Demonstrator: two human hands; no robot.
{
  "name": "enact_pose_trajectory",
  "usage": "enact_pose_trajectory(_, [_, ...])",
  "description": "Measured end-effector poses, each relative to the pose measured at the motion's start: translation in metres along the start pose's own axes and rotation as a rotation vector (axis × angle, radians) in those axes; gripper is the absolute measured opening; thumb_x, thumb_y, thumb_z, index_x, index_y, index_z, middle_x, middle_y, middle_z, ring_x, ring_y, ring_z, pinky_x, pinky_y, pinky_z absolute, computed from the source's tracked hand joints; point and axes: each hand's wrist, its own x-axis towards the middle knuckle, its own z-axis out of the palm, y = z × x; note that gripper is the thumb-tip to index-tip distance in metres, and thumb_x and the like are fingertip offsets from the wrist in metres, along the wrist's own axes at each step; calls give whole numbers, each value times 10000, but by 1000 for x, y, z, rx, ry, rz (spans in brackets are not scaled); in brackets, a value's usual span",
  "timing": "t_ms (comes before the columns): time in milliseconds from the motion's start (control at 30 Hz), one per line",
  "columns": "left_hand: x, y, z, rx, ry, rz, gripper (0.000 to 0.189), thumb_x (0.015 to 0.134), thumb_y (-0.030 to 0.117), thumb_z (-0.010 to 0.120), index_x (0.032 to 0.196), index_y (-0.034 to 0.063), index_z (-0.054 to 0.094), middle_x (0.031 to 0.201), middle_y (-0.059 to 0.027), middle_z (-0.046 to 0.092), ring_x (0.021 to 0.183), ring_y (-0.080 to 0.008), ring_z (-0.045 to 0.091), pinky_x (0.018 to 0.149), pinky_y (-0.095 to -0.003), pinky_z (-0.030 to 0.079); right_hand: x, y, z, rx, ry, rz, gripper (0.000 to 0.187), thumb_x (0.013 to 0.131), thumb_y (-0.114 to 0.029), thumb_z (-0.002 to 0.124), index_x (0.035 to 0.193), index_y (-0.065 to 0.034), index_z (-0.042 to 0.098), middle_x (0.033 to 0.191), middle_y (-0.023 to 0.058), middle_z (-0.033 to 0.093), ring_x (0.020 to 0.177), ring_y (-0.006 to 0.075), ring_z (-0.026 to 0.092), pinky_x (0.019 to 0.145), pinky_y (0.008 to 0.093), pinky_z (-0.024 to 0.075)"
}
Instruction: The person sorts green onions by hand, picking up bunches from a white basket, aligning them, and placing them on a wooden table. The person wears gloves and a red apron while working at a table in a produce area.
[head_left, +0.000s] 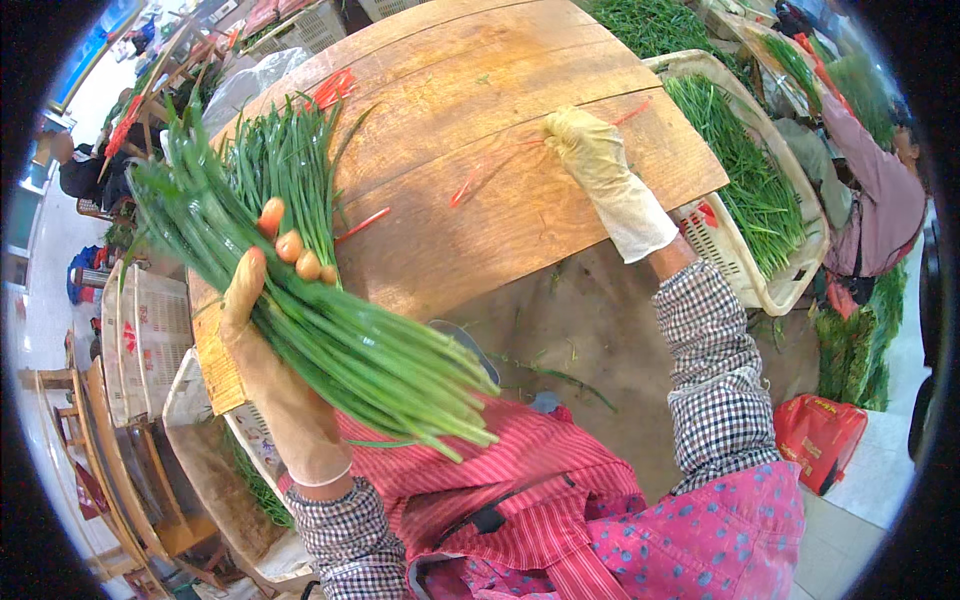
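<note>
A thick bunch of long green leafy stalks, apparently garlic chives (360, 337), is gripped by my left hand (277, 315) in a pale glove with uncovered or worn fingertips, above the table's left part. Its cut ends point down toward the apron. A second bunch of the greens (281, 165) lies on the wooden table (450, 97) behind that hand. My right hand (589, 154), in a yellowish glove, is closed at the table's right side on a thin red strip (531, 142). More red strips (330, 88) lie in a pile at the back left, with loose ones near the middle.
A white plastic crate of cut greens (739, 172) stands right of the table. Another crate (202, 450) is below left, with stacked crates (154, 337) beyond it. A co-worker in a mauve top (877, 187) is at the far right, above a red bag (821, 439) on the floor.
</note>
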Motion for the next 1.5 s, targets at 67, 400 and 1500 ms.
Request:
enact_pose_trajectory(67, [18, -11, 13, -10, -28, -39, 433, 887, 204, 615, 1255, -9, 534, 935, -61, 611, 805, -162, 610, 740, -272, 524, 0, -11, -7, -158, -6, -11, 79, 764, -72, 625, 832, -94, 592, 792, 102, 597, 776, 314, 607, 649, 407, 476])
enact_pose_trajectory(400, [59, -50, 44, -110, -155, -138, 274, 830, 123, 658, 1069, -4, 621, 887, -140, 662, 780, -287, 661, 708, -403, 563, -1, -51, -50, 56, -181, 45, 323, 808, -96, 699, 1129, -116, 674, 1043, 95, 681, 962, 227, 661, 836, 300, 525])
enact_pose_trajectory(1500, [127, -113, 56, 956, -74, -172, 522, 825, 252, 724, 1238, -30, 573, 1177, -172, 635, 1108, -270, 585, 914, -377, 462, 23, -73, -94, 283, -297, 572, 335, 941, -255, 606, 1176, -17, 625, 986, 114, 695, 895, 192, 658, 782, 317, 518])
